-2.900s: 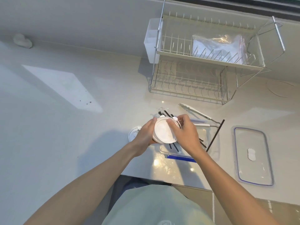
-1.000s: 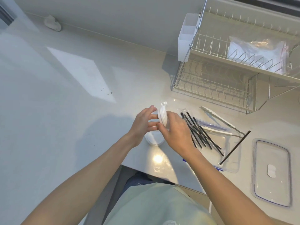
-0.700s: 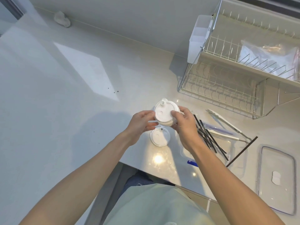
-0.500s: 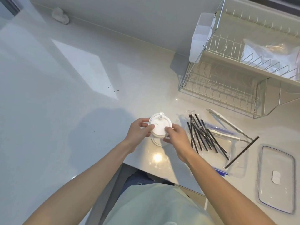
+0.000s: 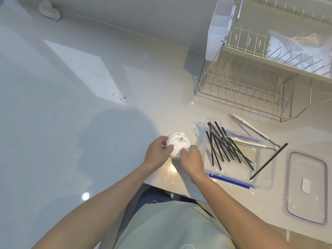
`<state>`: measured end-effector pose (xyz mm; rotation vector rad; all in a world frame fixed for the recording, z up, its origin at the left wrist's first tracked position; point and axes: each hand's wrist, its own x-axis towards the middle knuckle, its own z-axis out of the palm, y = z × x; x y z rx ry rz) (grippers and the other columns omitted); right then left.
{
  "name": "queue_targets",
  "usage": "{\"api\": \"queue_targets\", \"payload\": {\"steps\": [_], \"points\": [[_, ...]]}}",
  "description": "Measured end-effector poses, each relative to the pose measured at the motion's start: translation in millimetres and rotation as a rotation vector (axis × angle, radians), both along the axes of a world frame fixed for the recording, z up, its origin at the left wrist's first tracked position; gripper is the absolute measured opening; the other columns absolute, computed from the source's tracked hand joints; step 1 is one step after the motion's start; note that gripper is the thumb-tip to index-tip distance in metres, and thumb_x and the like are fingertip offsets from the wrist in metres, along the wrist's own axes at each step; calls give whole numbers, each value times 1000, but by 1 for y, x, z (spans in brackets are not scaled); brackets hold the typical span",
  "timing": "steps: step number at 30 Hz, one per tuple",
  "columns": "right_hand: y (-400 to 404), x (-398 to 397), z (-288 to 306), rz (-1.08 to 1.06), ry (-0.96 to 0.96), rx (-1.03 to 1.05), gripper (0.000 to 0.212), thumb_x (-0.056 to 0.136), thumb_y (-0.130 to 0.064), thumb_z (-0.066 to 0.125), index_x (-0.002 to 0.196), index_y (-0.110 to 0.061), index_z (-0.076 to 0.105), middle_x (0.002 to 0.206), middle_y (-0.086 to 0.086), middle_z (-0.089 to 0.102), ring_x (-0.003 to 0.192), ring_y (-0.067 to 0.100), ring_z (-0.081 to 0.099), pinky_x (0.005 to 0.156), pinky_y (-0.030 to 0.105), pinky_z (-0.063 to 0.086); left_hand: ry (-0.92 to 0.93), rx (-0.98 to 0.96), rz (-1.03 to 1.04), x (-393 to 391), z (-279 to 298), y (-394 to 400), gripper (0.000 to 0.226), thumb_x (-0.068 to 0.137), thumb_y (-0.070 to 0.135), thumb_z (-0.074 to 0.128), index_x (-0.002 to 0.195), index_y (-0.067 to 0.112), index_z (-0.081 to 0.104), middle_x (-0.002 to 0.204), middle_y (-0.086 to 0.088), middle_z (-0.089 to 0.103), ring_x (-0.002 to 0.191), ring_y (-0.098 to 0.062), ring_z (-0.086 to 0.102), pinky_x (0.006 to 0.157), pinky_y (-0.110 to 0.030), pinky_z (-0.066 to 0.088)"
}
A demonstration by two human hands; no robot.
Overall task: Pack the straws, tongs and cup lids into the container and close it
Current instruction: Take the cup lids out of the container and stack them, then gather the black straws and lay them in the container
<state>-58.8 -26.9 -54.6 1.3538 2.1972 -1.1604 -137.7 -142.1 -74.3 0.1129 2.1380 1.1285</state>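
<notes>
Resting on the pale glossy countertop (image 5: 71, 123), a stack of round white plastic cup lids (image 5: 178, 146) is gripped from both sides: the left hand (image 5: 157, 153) is curled round its left edge, and the fingers of the right hand (image 5: 192, 159) are pressed on its near right edge. Just to the right, a clear rectangular plastic container with blue clips (image 5: 239, 178) is seen open, with thin black straws (image 5: 224, 146) lying crosswise in and over it; one straw (image 5: 268, 161) is propped on its right rim. Slim white tongs (image 5: 251, 130) are laid across its far corner. The clear flat container lid (image 5: 305, 187) is placed apart, further right. A wire dish rack (image 5: 251, 83) is stood behind.
</notes>
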Motion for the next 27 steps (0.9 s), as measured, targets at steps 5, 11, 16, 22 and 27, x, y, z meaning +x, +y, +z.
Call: {"api": "queue_targets", "payload": {"steps": [5, 11, 16, 22, 27], "points": [[-2, -4, -3, 3, -29, 36, 35, 108, -31, 42, 131, -6, 48, 125, 17, 55, 106, 35, 61, 89, 45, 52, -42, -41, 26, 0, -7, -1, 29, 92, 24, 66, 119, 16, 66, 112, 0, 68, 102, -16, 66, 77, -24, 49], [-6, -7, -8, -9, -55, 30, 36, 109, -29, 37, 135, -6, 46, 133, 18, 47, 103, 36, 62, 85, 41, 48, -82, -64, 24, -3, -9, -1, 30, 89, 26, 70, 117, 16, 64, 110, 3, 69, 99, -14, 66, 72, -20, 46], [-7, -10, -9, -39, -78, 17, 34, 110, -26, 37, 135, -5, 45, 135, 19, 48, 104, 38, 63, 83, 41, 48, -136, -49, -8, -13, -9, -2, 36, 87, 25, 75, 120, 17, 63, 108, 1, 70, 95, -12, 66, 72, -21, 47], [-9, -8, -3, 38, -74, 113, 32, 108, -25, 44, 128, -2, 47, 126, 21, 59, 105, 39, 65, 80, 42, 52, -140, -75, -65, -22, -9, -3, 39, 83, 28, 81, 116, 18, 64, 104, -1, 71, 96, -15, 67, 77, -25, 50], [-8, -3, 21, 366, -69, 261, 44, 100, -20, 57, 136, -1, 41, 121, 16, 61, 103, 41, 68, 73, 39, 47, -185, -137, -83, -29, -2, 4, 43, 84, 31, 77, 121, 17, 61, 119, -4, 66, 106, -20, 64, 86, -32, 51]]}}
